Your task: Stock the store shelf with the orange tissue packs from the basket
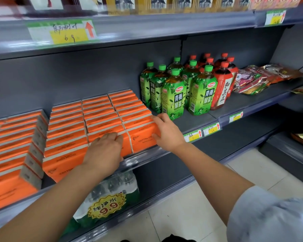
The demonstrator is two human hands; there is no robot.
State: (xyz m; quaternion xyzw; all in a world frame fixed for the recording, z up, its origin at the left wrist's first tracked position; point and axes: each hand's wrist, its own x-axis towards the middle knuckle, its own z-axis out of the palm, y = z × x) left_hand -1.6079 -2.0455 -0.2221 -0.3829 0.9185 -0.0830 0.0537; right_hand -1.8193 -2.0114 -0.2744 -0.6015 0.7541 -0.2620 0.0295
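Orange tissue packs (101, 117) stand in several tight rows on the grey shelf (147, 155), running from its front lip back to the wall. My left hand (104, 151) lies flat against the front pack (125, 147) of a middle row, fingers together. My right hand (166, 132) presses on the right side and front of the front pack (142, 135) of the rightmost row, with the thumb along the top. Neither hand lifts a pack. No basket is in view.
Green tea bottles (173, 95) and red-capped bottles (222, 84) stand just right of the packs. Snack bags (255, 79) lie further right. A wrapped case of water bottles (110, 198) sits on the shelf below. Price tags (201, 132) line the shelf edge.
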